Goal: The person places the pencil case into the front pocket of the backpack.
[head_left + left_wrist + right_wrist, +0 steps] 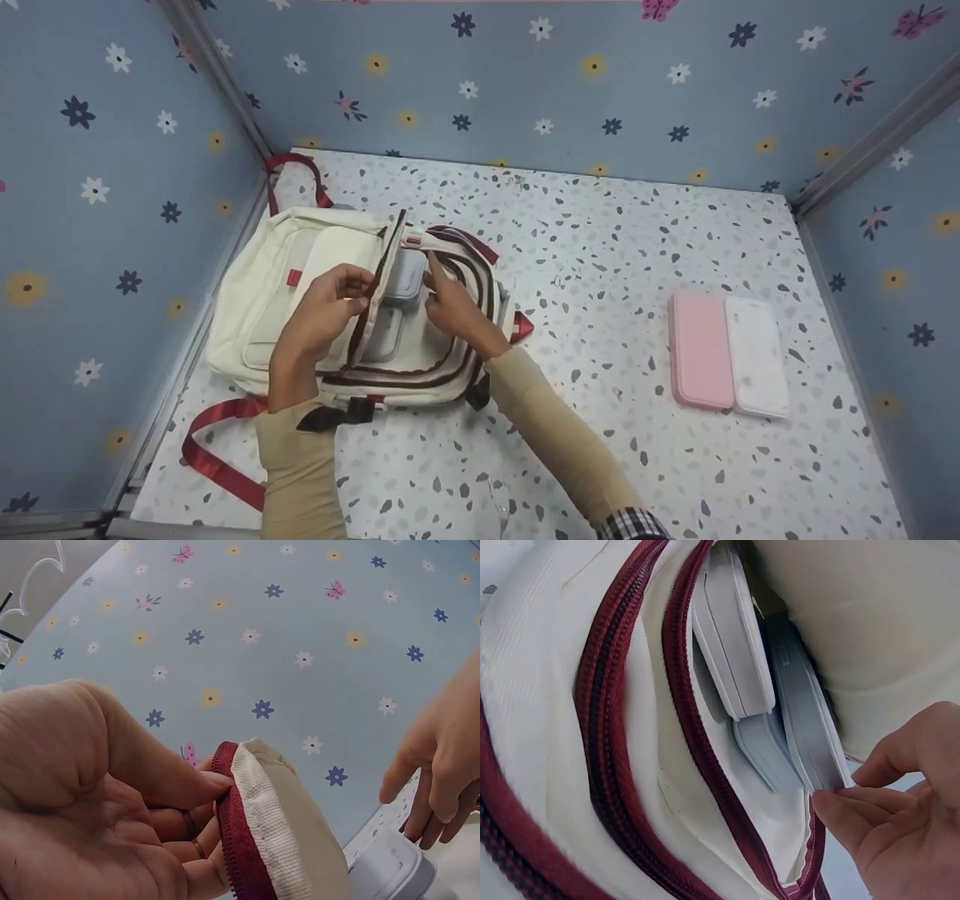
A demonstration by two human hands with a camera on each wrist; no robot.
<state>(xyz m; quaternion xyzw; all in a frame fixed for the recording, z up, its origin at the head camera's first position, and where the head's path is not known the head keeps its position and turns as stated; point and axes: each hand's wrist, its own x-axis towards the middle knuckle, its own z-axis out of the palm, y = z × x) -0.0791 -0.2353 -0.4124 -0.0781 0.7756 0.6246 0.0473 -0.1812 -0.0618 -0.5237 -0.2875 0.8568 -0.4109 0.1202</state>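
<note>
Blue walls (525, 97) printed with flowers and butterflies enclose a white, grey-flecked surface (585, 247), where a cream cloth backpack (229, 322) with dark red zippers lies flat beneath a person's two hands. A glossy red strap (232, 478) loops out near the left wrist. Between the hands, a front pocket (424, 334) gapes, holding a rounded grey-blue case (802, 705), a white case (731, 637) and a pale blue case (765, 750) partly hidden under the white one. The left hand (322, 307) pinches the pocket's zipper-edged cream flap (281, 825) between thumb and fingers, standing it upright. The right hand (457, 304) reaches in from the opposite side, fingertips at the grey-blue case's end; whether they grip it cannot be told. Tan sleeves (555, 431) cover both forearms. Well to the right of the right hand, a pink oblong case (701, 349) lies against a white oblong case (756, 356).
</note>
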